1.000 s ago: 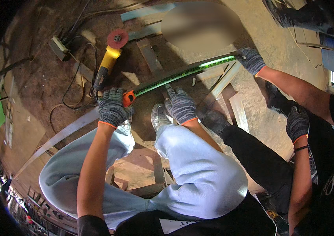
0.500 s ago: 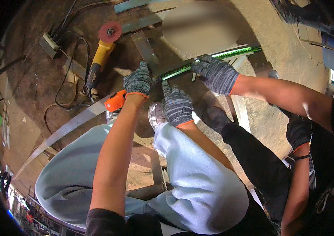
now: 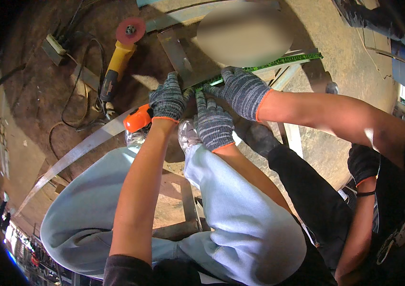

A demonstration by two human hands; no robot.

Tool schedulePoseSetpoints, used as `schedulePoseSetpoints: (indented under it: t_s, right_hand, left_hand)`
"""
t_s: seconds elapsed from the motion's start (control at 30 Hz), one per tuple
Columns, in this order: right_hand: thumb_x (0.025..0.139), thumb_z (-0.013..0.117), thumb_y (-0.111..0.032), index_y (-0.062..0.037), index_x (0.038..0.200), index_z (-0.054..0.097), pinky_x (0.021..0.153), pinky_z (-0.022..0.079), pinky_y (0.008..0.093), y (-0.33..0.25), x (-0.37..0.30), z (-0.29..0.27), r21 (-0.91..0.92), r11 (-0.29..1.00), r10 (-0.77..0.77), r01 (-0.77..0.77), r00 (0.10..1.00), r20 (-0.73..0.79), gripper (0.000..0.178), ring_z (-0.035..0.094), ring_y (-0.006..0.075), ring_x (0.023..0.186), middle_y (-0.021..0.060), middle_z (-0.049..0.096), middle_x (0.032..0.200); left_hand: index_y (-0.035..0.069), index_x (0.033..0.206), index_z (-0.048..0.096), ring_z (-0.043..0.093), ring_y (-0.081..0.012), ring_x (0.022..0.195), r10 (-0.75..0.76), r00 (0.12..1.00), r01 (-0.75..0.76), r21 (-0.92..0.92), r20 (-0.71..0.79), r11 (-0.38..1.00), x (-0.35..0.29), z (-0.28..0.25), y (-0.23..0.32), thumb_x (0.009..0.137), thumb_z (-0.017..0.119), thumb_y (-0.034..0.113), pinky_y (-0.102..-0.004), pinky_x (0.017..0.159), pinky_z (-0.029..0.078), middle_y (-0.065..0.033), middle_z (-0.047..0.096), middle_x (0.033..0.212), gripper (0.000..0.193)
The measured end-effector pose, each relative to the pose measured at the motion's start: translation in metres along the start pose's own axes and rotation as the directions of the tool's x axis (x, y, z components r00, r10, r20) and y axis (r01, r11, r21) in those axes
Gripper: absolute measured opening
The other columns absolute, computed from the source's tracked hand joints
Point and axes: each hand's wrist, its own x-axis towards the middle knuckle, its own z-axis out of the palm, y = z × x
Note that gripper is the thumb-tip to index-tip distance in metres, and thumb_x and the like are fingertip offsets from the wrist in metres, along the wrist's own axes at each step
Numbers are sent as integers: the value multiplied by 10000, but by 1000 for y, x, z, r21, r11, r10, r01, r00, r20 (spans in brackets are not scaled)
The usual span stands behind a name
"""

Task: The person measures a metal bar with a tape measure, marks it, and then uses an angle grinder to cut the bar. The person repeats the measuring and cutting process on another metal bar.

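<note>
A long flat metal bar runs under my hands, and the green blade of a tape measure stretches along its right part. My left hand, in a grey knitted glove, is closed over the bar and blade, fingers pointing away from me. The tape measure's orange case sits against that hand's left side. My right hand, also gloved, has its fingers stretched out, tips by the blade. Touching the blade just beyond is a co-worker's gloved hand, whose fingertips come close to mine.
An angle grinder with a reddish disc lies at the far left beside its cable. A short metal plate lies beyond my hands. The co-worker's black-clad leg and other hand are at my right. A metal frame is below.
The co-worker's hand has slid left along the tape blade toward my hands. The blade has twisted and looks darker. My hands have barely moved.
</note>
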Motion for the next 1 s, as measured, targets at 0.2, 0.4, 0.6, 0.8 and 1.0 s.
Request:
schedulePoseSetpoints:
  t_s: [0.2, 0.4, 0.6, 0.8, 1.0]
  right_hand:
    - [855, 474, -275, -244, 1254, 468, 890, 417, 435, 9, 7, -19, -135, 987, -70, 85, 992, 109, 400, 478, 375, 1064, 190, 480, 1163]
    - [760, 596, -267, -223, 1290, 429, 897, 406, 423, 10, 9, -30, -242, 964, -101, 112, 993, 57, 557, 477, 356, 1063, 189, 480, 1157]
    - [684, 652, -207, -99, 1199, 502, 870, 422, 385, 81, -11, -5, 36, 979, -194, 199, 975, -109, 547, 503, 327, 1007, 187, 534, 1073]
    - [710, 657, -170, -66, 1071, 583, 804, 450, 356, 151, -15, 15, 263, 939, -131, 221, 938, -320, 382, 560, 281, 878, 161, 595, 937]
    - [723, 654, -151, -52, 1035, 595, 754, 458, 334, 72, -14, 39, 526, 850, 46, 19, 993, -110, 332, 570, 241, 822, 142, 604, 895]
  left_hand:
    - [79, 1145, 428, 577, -313, 967, 4, 999, -4, 8, -37, 1000, 1, 3, -1, 764, 621, 375, -435, 821, 422, -108, 619, 1031, 519]
    - [94, 1160, 434, 571, -303, 982, -50, 999, 50, 21, -9, 999, -1, 1, -1, 762, 621, 379, -444, 859, 393, -83, 624, 1028, 524]
    - [101, 1164, 429, 577, -304, 974, 22, 999, -22, 13, -24, 1000, 2, 5, 4, 765, 621, 383, -445, 844, 403, -87, 622, 1035, 525]
    - [97, 1153, 423, 578, -299, 979, -71, 997, 71, -5, -10, 997, -4, 4, -6, 769, 621, 386, -456, 846, 398, -96, 621, 1038, 520]
    - [92, 1147, 424, 580, -297, 978, 21, 1000, -20, 26, -18, 999, 0, 0, 3, 769, 621, 381, -425, 833, 413, -99, 620, 1043, 516]
